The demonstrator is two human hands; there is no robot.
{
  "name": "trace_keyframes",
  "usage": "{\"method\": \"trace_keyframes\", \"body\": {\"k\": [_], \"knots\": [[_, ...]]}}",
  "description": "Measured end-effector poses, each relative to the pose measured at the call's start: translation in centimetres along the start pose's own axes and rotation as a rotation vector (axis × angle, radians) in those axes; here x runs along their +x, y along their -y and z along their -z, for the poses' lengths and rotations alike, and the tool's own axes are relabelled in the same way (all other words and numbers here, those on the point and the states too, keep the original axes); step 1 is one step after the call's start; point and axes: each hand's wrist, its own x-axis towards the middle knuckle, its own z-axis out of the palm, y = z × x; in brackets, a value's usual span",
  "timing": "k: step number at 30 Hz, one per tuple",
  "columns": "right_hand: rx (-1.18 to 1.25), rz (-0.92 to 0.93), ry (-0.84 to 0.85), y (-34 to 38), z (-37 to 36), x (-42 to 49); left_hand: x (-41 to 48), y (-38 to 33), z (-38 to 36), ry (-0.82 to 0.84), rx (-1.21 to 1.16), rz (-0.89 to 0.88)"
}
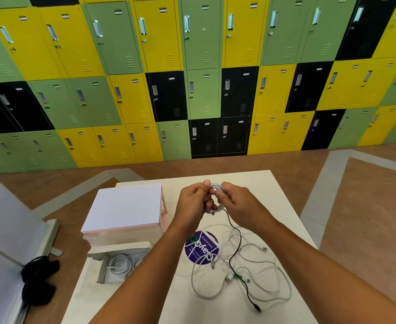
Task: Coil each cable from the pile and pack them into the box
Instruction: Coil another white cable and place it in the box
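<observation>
Coiling in the hands: one white cable (218, 208), wound into a small ring and held up above the table between both hands; one plug end hangs from the bottom of the ring.
Left hand (192, 202): fingers curled, thumb and forefinger pinching the ring's top and left side.
Right hand (241, 202): fingers curled, pinching the ring's right side, close beside the left hand.
Pile (257, 263): one loose tangle on the table below the hands. The white cables in it are too knotted to count, though several plug ends show. One black cable (238, 244) runs from just under the right hand down to the near edge, and one green connector (236, 275) lies mid-tangle.
Box (102, 268): one, white, open, on the near left of the table, well apart from the pile.
Coils (120, 265): two white ones visible inside the box, the right one partly hidden by the left forearm.
Pink-sided box (124, 206): one, with a flat white top, just behind the open box.
Sticker (200, 247): one, round, purple with white lettering, under the pile's left edge.
Table (274, 195): one, white.
Lockers (201, 43): a wall of green, yellow and black doors beyond the table.
Floor (367, 206): brown, with two black lumps (38, 277) at the left; what they are I cannot tell.
</observation>
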Motion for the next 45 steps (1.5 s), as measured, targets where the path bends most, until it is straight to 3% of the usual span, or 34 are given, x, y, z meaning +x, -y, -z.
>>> {"method": "trace_keyframes", "body": {"k": [5, 11, 15, 17, 21, 24, 28, 34, 40, 45], "knots": [[0.264, -0.031, 0.042, -0.9, 0.2, -0.4, 0.3, -0.4, -0.2, -0.026, 0.03, 0.02], [0.468, -0.197, 0.099, -4.8, 0.3, -2.5, 1.6, -1.4, 2.8, -0.157, -0.144, 0.077], [0.262, -0.173, 0.111, -4.5, -0.1, -2.2, 1.1, -0.3, 2.3, -0.117, -0.146, 0.126], [0.264, -0.156, 0.024, -3.7, -0.1, -1.6, 0.7, 0.1, 1.7, -0.066, -0.195, 0.151], [0.527, -0.207, -0.129, -1.8, 0.5, 0.0, 0.0, 0.6, 0.9, 0.023, -0.276, 0.167], [0.772, -0.258, -0.109, -0.8, 0.7, 0.7, -0.3, 0.6, 0.7, 0.096, -0.268, 0.163], [0.883, -0.352, -0.104, -0.5, 0.2, 1.1, -0.3, 0.6, 0.6, 0.161, -0.241, 0.147], [0.915, -0.445, 0.064, -0.7, -0.9, 0.4, -0.3, 1.1, 0.7, 0.159, -0.122, 0.084], [0.981, -0.479, 0.059, -0.9, -1.6, 0.0, -0.1, 1.8, 0.2, 0.005, -0.003, 0.041], [0.676, -0.362, 0.156, -1.2, -2.4, -0.5, -0.4, 2.6, -0.1, -0.035, 0.064, 0.03]]}}
